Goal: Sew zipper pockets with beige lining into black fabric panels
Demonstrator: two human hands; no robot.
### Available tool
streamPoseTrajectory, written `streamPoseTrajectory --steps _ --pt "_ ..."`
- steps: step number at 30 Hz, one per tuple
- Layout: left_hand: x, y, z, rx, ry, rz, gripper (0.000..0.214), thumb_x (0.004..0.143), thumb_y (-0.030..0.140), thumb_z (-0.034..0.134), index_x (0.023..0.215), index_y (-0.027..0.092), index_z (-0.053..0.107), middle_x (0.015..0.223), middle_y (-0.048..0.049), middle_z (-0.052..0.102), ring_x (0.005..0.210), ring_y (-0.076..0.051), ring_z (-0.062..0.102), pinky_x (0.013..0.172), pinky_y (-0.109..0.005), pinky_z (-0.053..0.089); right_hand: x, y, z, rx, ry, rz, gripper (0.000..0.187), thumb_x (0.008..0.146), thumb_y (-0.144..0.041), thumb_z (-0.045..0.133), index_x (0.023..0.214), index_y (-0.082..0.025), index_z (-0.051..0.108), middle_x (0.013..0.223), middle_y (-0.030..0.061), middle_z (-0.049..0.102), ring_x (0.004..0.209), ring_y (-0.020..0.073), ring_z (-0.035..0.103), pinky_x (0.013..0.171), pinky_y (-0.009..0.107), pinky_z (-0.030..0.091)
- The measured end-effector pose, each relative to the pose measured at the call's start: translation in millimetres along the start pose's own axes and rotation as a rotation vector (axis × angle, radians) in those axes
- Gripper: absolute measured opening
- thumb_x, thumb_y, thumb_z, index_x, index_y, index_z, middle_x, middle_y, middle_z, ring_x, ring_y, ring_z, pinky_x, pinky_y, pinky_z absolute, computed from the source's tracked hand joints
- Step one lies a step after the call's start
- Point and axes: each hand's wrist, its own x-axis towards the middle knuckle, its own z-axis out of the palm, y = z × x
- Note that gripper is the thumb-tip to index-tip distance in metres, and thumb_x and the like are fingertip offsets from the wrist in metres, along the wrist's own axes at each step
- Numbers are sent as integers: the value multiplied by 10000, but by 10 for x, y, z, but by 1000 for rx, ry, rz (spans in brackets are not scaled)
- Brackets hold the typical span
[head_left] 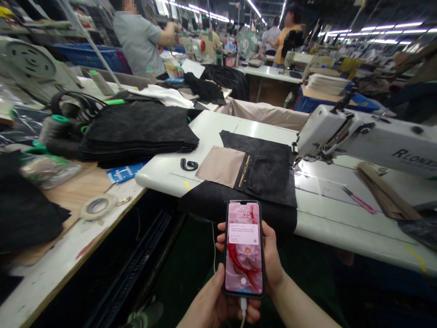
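A smartphone [244, 259] with a lit pink lock screen reading 09:25 is held upright in front of me, over the table's near edge. My right hand [273, 255] wraps its right side, with fingertips showing past the left edge. Around the lower left corner, my left hand [215, 291] has its thumb along the side and its fingers under the bottom end. A white charging cable [243, 304] is plugged in there, between the left fingers. Behind the phone, a black fabric piece [273, 168] with a brass zipper [245, 171] and a beige pocket cloth [221, 165] lies on the sewing table.
A sewing machine [372, 136] stands at the right, with pink-handled snips [360, 200] before it. Left are stacked black fabric pieces [139, 130], a black earphone [189, 165] and a tape roll [98, 206] on a wooden side table [71, 237]. Other people work farther back.
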Motion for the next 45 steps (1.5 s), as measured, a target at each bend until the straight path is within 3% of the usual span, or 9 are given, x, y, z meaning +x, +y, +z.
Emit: streamPoseTrajectory --steps 5,10,13,19,21,26,36,41,45 --pt "3 -32 -75 -32 11 11 801 884 747 470 1233 48 644 978 -226 721 884 -307 714 877 -411 536 64 2 59 -20 -24 -5 840 960 -661 177 1276 -47 655 1283 201 654 1161 292 637 1132 452 362" --pt "-64 8 -79 -128 141 235 682 917 640 531 1458 241 411 1101 -154 707 808 -286 718 801 -435 549 181 127 143 -40 -12 103 757 966 -661 256 1340 -108 612 1420 151 570 1282 302 566 1156 453 343" --pt "-222 170 -200 -105 259 358 621 907 618 570 1338 174 510 1054 -172 709 790 -273 710 756 -401 562 366 165 162 -336 36 95 656 991 -632 292 1366 -175 578 1340 122 632 1236 273 596 1098 459 414" --pt "-882 975 -773 34 756 651 406 985 382 527 1301 128 547 1091 -186 708 838 -268 724 816 -444 605 1212 -93 337 -1682 -132 -531 372 1009 -346 404 1314 -220 575 1264 93 636 1157 204 601 1036 362 467" --pt "-1082 1309 -1013 66 913 762 334 1013 294 441 1251 101 574 1078 -196 709 834 -268 732 794 -438 618 1543 -167 400 -1864 -162 -593 386 978 -261 438 1331 -190 578 1344 116 585 1258 225 530 1109 380 401" --pt "-1355 1920 -1484 75 1092 878 307 1028 231 361 1212 93 565 990 -161 717 768 -220 737 704 -348 634 2108 -167 431 -2098 -125 -582 436 944 -216 481 1357 -122 581 1458 193 491 1346 313 451 1120 463 373" --pt "-1365 1910 -1708 26 1173 848 304 1017 242 389 1185 69 575 999 -187 707 729 -246 735 649 -396 641 2331 -120 488 -2356 -36 -589 362 976 -228 460 1305 -165 598 1414 186 523 1254 294 506 1035 405 408" --pt "-1166 2018 -1732 0 1138 867 319 1034 241 360 1225 72 552 1005 -176 700 785 -228 735 691 -367 633 2452 -132 533 -2412 -58 -575 251 983 -255 521 1198 -165 617 1120 96 647 1054 227 600 931 408 479" --pt "-996 2188 -1749 0 1109 862 330 1047 327 414 1252 110 552 1021 -111 689 816 -177 708 723 -337 619 2518 -150 583 -2398 -52 -589 193 969 -256 552 1117 -160 630 1079 70 631 1038 217 592 908 409 488"
